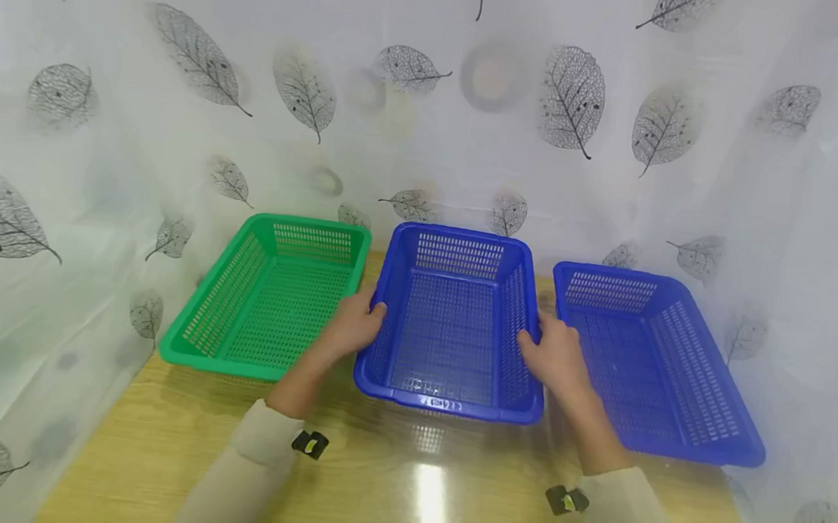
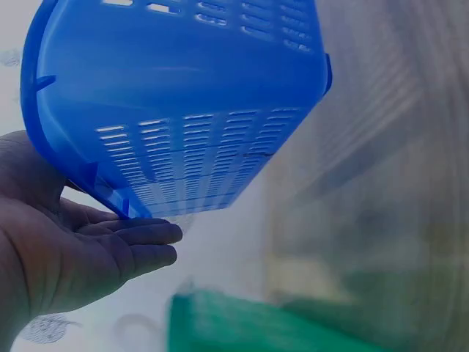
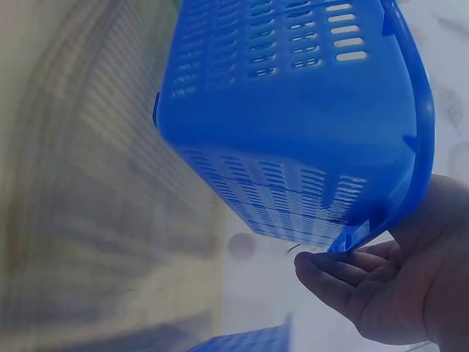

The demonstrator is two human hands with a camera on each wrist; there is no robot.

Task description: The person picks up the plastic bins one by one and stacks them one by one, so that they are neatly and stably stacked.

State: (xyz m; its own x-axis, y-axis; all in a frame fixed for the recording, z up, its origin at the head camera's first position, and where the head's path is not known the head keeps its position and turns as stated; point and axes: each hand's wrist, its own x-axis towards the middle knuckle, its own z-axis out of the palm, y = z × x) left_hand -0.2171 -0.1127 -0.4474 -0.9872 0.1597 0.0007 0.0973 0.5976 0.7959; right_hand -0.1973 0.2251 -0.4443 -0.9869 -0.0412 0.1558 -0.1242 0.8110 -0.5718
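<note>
A blue rectangular plastic basket (image 1: 445,401) with slotted sides is held by both hands, raised over the wooden table. My left hand (image 1: 352,324) grips its left rim, thumb on top and fingers beneath. On the opposite rim, my right hand (image 1: 558,354) holds in the same way. In the left wrist view, the fingers of the left hand (image 2: 95,242) reach under the lip of the basket (image 2: 183,81). The right wrist view has the right hand (image 3: 388,290) beneath the other lip, and a gap shows below the basket (image 3: 286,110). Nothing lies inside it.
A green basket (image 1: 292,317) stands to the left, partly behind my left forearm. Another blue basket (image 1: 627,376) stands on the right, beside my right forearm. The wooden table (image 1: 364,487) runs back to a white curtain (image 1: 429,139) printed with leaves, which also hangs along both sides.
</note>
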